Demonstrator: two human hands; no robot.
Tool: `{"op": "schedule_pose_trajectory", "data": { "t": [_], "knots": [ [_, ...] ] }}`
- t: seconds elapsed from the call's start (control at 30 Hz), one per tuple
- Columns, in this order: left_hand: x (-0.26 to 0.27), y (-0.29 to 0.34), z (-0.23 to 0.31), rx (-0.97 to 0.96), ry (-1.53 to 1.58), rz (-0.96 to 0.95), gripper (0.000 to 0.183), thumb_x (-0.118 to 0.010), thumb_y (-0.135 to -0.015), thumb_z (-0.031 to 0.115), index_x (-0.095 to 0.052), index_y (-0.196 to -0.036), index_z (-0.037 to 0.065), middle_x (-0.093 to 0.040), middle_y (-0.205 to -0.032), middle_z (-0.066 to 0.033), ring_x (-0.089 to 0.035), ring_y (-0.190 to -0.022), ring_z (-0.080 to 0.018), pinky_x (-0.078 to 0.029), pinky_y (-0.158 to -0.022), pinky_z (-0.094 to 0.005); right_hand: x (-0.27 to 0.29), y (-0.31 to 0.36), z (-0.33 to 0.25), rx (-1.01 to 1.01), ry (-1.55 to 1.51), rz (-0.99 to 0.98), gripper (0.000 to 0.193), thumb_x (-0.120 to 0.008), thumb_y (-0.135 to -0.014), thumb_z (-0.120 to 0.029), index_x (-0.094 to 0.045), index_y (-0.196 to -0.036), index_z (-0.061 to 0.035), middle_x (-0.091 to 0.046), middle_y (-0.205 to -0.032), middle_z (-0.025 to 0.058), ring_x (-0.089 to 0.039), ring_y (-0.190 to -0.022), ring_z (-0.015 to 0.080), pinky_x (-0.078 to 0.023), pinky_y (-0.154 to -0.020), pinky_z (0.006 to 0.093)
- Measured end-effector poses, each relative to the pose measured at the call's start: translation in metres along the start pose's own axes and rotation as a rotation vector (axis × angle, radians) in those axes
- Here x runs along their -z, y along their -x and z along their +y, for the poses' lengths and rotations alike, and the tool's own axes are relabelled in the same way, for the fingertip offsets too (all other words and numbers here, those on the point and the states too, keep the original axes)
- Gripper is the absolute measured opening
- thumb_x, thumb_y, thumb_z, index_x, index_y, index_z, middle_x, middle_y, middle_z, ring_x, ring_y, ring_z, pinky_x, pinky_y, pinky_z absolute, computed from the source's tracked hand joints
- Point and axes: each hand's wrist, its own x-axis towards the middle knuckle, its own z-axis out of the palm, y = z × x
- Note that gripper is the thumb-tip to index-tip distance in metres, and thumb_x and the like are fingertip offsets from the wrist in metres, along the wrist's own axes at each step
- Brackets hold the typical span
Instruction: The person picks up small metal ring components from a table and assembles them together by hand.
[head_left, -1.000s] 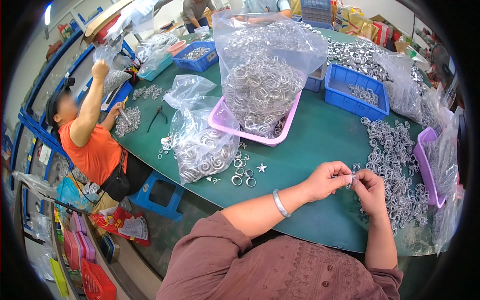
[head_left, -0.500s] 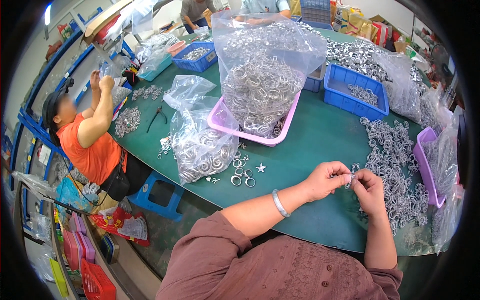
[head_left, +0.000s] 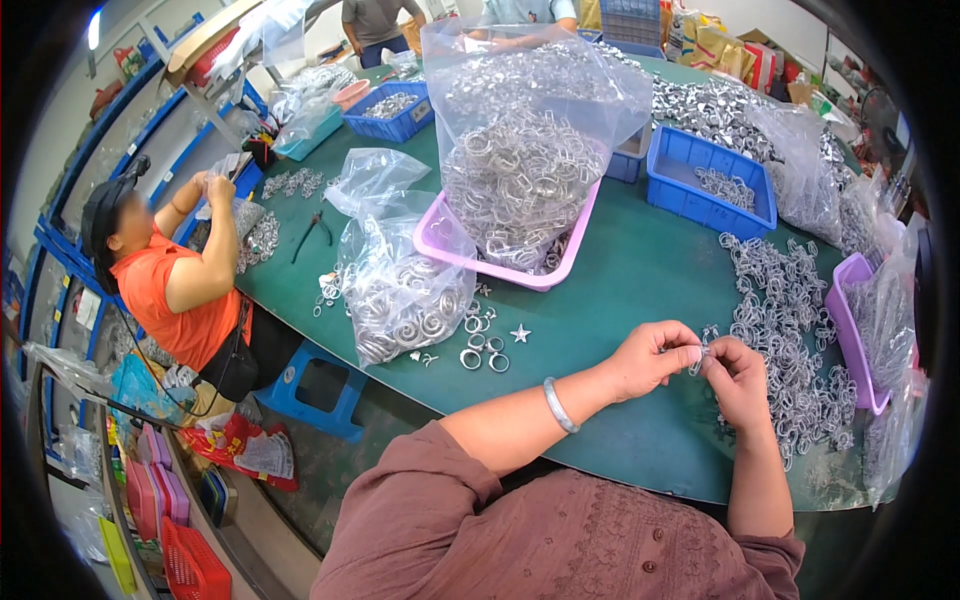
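Green felt covers the long work table (head_left: 640,280), and over its near edge the left hand (head_left: 650,358) and right hand (head_left: 738,378) meet, fingertips pressed together around a small metal ring (head_left: 700,352) pinched between them, both hands raised just off the cloth, probably so the piece can be turned freely. Just right of the hands lies a loose heap of rings (head_left: 785,330), close enough to pick from without reaching. Beyond that heap sits a purple tray (head_left: 850,330) at the table's right rim. Left of the hands a few scattered rings (head_left: 480,345) lie beside a clear bag of rings (head_left: 400,290). Farther back a pink tray (head_left: 500,255) bears a bigger bag, with a blue bin (head_left: 710,180) beside it. Across the table's left end, a co-worker in orange (head_left: 175,285) works with raised hands.
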Motion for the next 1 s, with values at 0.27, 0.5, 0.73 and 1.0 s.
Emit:
{"op": "schedule_pose_trajectory", "data": {
  "t": [0.27, 0.5, 0.73, 1.0],
  "knots": [
    [0.001, 0.000, -0.001, -0.006, 0.015, -0.002, 0.017, -0.057, -0.084, 0.021, -0.058, -0.092, 0.005, -0.053, -0.072, 0.0023, -0.045, -0.058, -0.0036, -0.038, -0.048, -0.0171, -0.001, -0.001, -0.001, 0.013, 0.006, 0.000, 0.003, -0.055, -0.077, 0.000, -0.054, -0.074, -0.0011, -0.049, -0.067, -0.0032, -0.042, -0.058, 0.0029, -0.033, -0.051, 0.0175],
    [-0.001, 0.002, 0.001, 0.009, 0.038, -0.005, 0.018, -0.056, -0.084, 0.021, -0.058, -0.092, 0.005, -0.053, -0.072, 0.0024, -0.045, -0.059, -0.0036, -0.038, -0.048, -0.0174, 0.000, 0.002, 0.000, -0.005, -0.009, -0.008, 0.003, -0.054, -0.077, -0.001, -0.054, -0.074, -0.0010, -0.049, -0.068, -0.0033, -0.042, -0.060, 0.0032, -0.033, -0.053, 0.0174],
    [0.003, -0.003, 0.001, 0.085, 0.190, 0.051, 0.019, -0.056, -0.084, 0.021, -0.056, -0.097, 0.007, -0.060, -0.080, -0.0012, -0.053, -0.063, -0.0077, -0.044, -0.052, -0.0207, 0.004, -0.001, 0.001, 0.083, 0.074, 0.085, 0.005, -0.056, -0.080, -0.004, -0.058, -0.083, -0.0009, -0.056, -0.078, 0.0018, -0.051, -0.071, 0.0081, -0.042, -0.063, 0.0221],
    [0.010, -0.004, 0.001, 0.160, 0.476, -0.026, 0.022, -0.053, -0.086, 0.027, -0.052, -0.100, 0.009, -0.060, -0.087, -0.0054, -0.054, -0.064, -0.0109, -0.042, -0.049, -0.0215, -0.003, -0.004, -0.003, 0.300, -0.133, 0.113, 0.009, -0.057, -0.077, -0.002, -0.058, -0.085, -0.0010, -0.054, -0.091, 0.0056, -0.050, -0.070, 0.0081, -0.042, -0.061, 0.0207]
  ]
}}
